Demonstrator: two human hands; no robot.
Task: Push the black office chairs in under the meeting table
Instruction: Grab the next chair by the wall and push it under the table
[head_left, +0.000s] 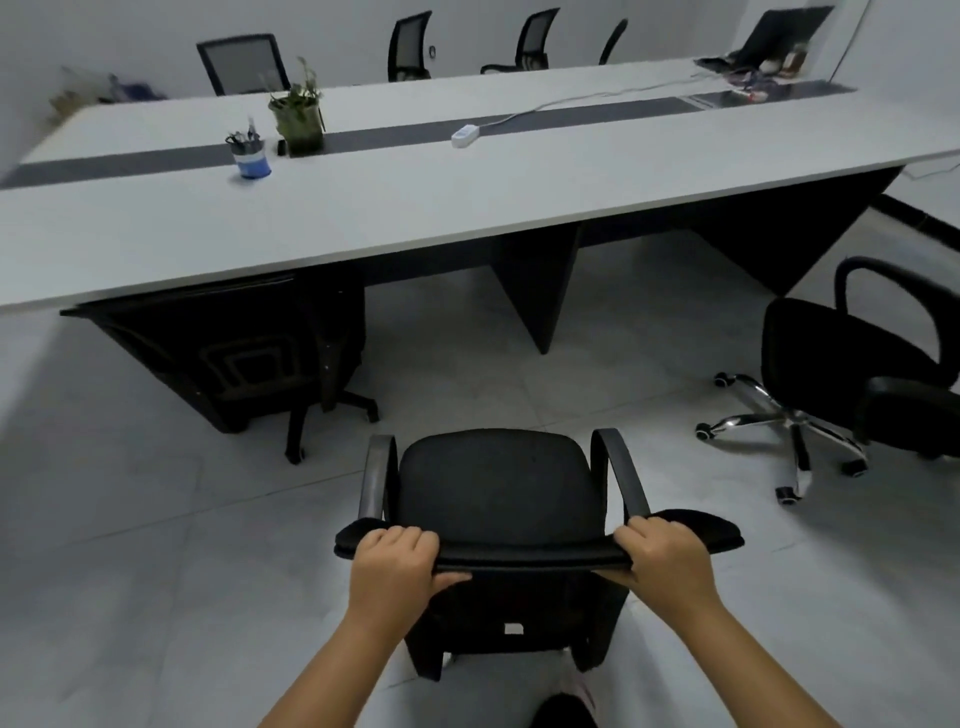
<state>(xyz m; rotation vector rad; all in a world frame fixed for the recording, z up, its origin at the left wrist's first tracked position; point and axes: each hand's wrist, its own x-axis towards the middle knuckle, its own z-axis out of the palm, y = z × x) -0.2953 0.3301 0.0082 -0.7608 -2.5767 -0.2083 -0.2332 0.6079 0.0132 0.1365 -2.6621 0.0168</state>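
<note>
A black office chair (496, 491) with two armrests stands right in front of me on the tiled floor, its seat facing the long white meeting table (363, 208). My left hand (397, 564) grips the left end of its backrest top, and my right hand (662, 553) grips the right end. There is a gap of floor between the chair and the table edge. At the left, another black chair (234, 358) sits tucked under the table. A third black chair (852, 364) with a chrome base stands away from the table at the right.
Under the tabletop a black wedge-shaped table leg (535, 291) stands straight ahead. On the table are a blue pen cup (250, 156), a potted plant (298, 117) and a white power strip (464, 134) with a cable. Several black chairs (410, 47) line the far side.
</note>
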